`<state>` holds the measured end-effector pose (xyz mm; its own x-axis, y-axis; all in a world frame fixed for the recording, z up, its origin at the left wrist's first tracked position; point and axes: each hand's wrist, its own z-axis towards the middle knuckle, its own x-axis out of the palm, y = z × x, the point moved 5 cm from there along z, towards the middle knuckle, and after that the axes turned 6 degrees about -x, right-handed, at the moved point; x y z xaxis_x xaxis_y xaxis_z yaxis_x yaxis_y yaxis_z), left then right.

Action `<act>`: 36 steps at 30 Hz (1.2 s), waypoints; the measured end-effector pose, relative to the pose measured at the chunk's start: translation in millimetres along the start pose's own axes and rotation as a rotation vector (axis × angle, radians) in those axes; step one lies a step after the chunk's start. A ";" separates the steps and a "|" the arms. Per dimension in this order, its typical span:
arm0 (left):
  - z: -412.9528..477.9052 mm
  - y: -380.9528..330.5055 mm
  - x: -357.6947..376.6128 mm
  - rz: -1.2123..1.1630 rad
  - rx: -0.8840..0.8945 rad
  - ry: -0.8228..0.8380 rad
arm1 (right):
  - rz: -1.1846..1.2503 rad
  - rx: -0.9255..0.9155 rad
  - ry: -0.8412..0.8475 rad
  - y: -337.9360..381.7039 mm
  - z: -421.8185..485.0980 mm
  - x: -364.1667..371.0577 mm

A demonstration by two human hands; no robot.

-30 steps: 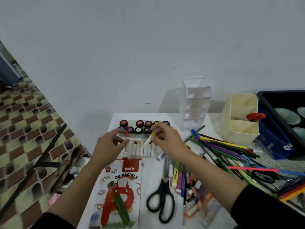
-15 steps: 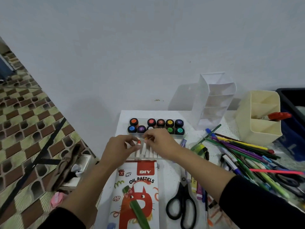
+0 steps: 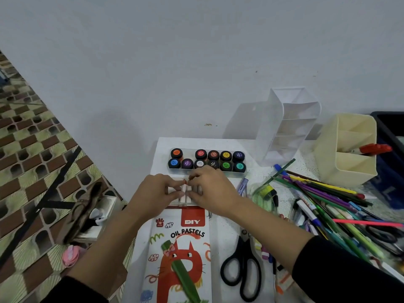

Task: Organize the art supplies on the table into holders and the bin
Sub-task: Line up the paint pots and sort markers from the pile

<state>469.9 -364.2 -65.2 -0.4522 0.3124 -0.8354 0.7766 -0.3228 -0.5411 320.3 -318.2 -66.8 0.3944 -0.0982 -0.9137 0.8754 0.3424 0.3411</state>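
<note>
**Head view.** Your left hand (image 3: 157, 193) and right hand (image 3: 211, 189) meet over the shallow clear plastic tray (image 3: 175, 203) on the left part of the white table (image 3: 166, 143). The tray lies between the set of small black-lidded paint pots (image 3: 207, 160) and the printed red-and-white oil pastels box (image 3: 185, 248).

Fingertips and thumbs of both hands are curled in and pinch the white paper-wrapped pastel stick with an orange tip (image 3: 185, 185). It lies among its white-wrapped neighbours in the tray. Which hand bears more of it cannot be told.

Judge the stick light, short, waxy and easily snapped. Hold it by the paper sleeve near the middle, not by the bare tip, which would likely smear and slip, and press gently. The tray looks thin and may flex, so lift it by both long edges.

The white slanted plastic holder (image 3: 284, 127) and the cream divided plastic holder (image 3: 349, 154) stand well apart to the right.
</note>
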 end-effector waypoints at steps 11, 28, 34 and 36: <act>-0.8 -0.8 4.5 0.083 -0.032 0.018 | 0.023 -0.022 -0.059 3.3 -6.3 2.2; -43.3 -154.9 41.2 -0.038 0.413 0.034 | 0.029 0.370 -0.294 -74.6 -157.9 -141.5; -47.1 -206.8 101.7 0.114 0.436 0.211 | -0.094 0.509 0.051 -104.4 -200.7 -139.6; -48.4 -215.1 113.3 0.148 0.419 0.223 | -0.149 0.500 0.110 -106.0 -205.3 -135.0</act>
<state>272.8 -216.1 -38.8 -0.2101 0.4047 -0.8900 0.5614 -0.6954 -0.4487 116.9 -149.4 -25.0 0.2470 -0.0038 -0.9690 0.9568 -0.1574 0.2445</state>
